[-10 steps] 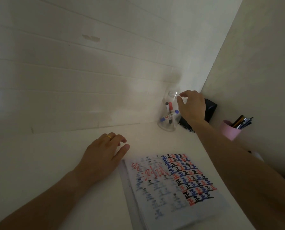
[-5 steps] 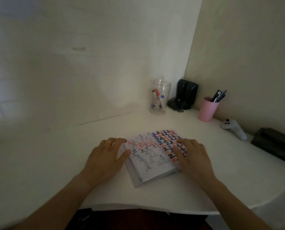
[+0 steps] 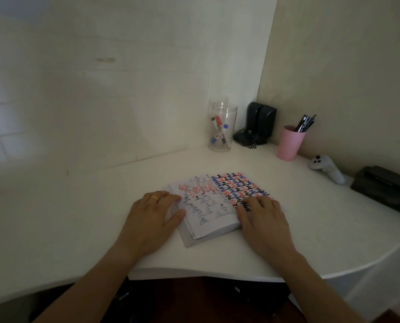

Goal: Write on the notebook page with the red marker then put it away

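An open notebook (image 3: pixel 214 201) lies on the white desk (image 3: pixel 82 220), its pages covered with red, blue and black characters. My left hand (image 3: pixel 156 214) rests flat on the notebook's left edge, a gold ring on one finger. My right hand (image 3: pixel 262 217) lies flat on the lower right page. Neither hand holds anything. The red marker (image 3: pixel 218 120) stands in a clear plastic jar (image 3: pixel 222 127) at the back of the desk, crossed with a blue marker and a black one.
Beside the jar are black speakers (image 3: pixel 260 121) with a cable. A pink cup (image 3: pixel 290 142) holds dark pens. A white controller (image 3: pixel 327 167) and a black device (image 3: pixel 385 190) lie at the right. Walls meet in a corner behind.
My right hand left the jar, where it had been at the rim, and came down flat on the notebook's right page. The view pulled back from the desk.
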`<state>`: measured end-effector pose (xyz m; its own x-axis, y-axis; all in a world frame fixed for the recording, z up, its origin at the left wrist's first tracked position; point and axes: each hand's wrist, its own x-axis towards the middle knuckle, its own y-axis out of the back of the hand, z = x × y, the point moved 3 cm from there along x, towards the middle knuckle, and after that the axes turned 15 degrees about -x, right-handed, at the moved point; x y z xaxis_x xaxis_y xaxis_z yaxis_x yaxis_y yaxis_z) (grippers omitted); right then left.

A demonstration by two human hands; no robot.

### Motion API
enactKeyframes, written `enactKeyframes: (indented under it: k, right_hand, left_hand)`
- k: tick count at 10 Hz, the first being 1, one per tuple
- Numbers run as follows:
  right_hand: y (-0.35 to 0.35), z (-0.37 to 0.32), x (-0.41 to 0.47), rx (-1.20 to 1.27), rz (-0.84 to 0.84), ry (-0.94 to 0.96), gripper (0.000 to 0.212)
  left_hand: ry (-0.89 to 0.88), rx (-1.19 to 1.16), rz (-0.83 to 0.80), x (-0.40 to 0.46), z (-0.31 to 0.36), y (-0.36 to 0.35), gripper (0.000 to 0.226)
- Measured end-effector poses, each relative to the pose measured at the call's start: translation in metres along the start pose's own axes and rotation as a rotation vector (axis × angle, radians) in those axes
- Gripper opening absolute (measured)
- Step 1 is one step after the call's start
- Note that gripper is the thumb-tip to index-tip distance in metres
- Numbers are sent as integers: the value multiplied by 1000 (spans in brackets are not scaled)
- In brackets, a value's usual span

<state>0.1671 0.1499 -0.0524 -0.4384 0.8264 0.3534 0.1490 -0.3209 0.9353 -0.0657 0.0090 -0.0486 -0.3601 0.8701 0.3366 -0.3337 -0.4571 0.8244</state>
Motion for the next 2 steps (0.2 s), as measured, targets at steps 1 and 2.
enactKeyframes:
  k: [1,2]
  right_hand:
    - [11,0,-3,84,88,-22,42]
    - [39,-2,-1,408,185,-133,34]
  left_hand:
    - [5,-16,11,-2,1,0,66]
    - [11,-20,26,0,-1,-1,63]
